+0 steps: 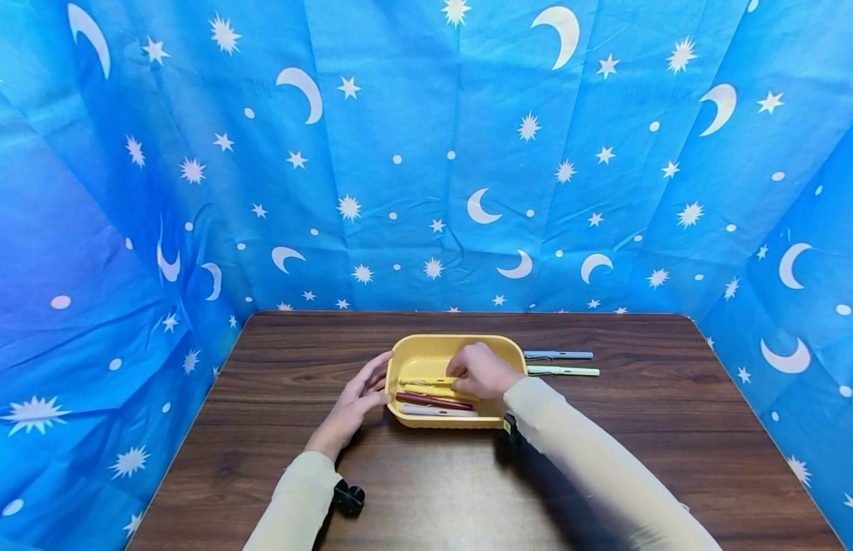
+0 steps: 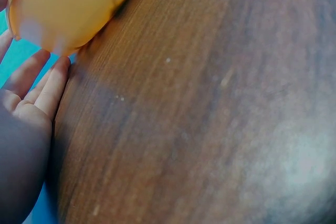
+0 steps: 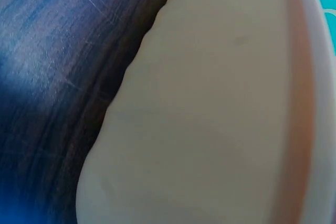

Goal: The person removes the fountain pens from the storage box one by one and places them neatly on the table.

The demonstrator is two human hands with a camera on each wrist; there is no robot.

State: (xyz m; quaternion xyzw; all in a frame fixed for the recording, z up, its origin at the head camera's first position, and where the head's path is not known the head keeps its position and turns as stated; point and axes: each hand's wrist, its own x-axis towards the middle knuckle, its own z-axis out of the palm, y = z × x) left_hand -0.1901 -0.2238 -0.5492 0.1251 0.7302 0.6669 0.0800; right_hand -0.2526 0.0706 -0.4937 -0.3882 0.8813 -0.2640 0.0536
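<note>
A yellow plastic basket [image 1: 416,346] stands on the table, its pale side wall [image 3: 210,98] filling much of the right wrist view. My left hand [image 1: 351,402] rests at the basket's left end. In the left wrist view its fairly straight fingers [image 2: 52,90] touch the yellow wall. Reaching inside, my right hand [image 1: 485,371] pinches a yellow pen [image 1: 426,381] with curled fingers. In the basket's near half lie another yellow pen [image 1: 433,391], a dark red pen [image 1: 433,401] and a whitish pen [image 1: 436,411]. The right hand is out of its own wrist view.
Right of the basket, a grey-blue pen [image 1: 560,355] and a pale green pen [image 1: 564,371] lie side by side on the dark wooden table [image 1: 295,344]. Blue cloth [image 1: 413,184] with moons and stars hangs behind and at both sides.
</note>
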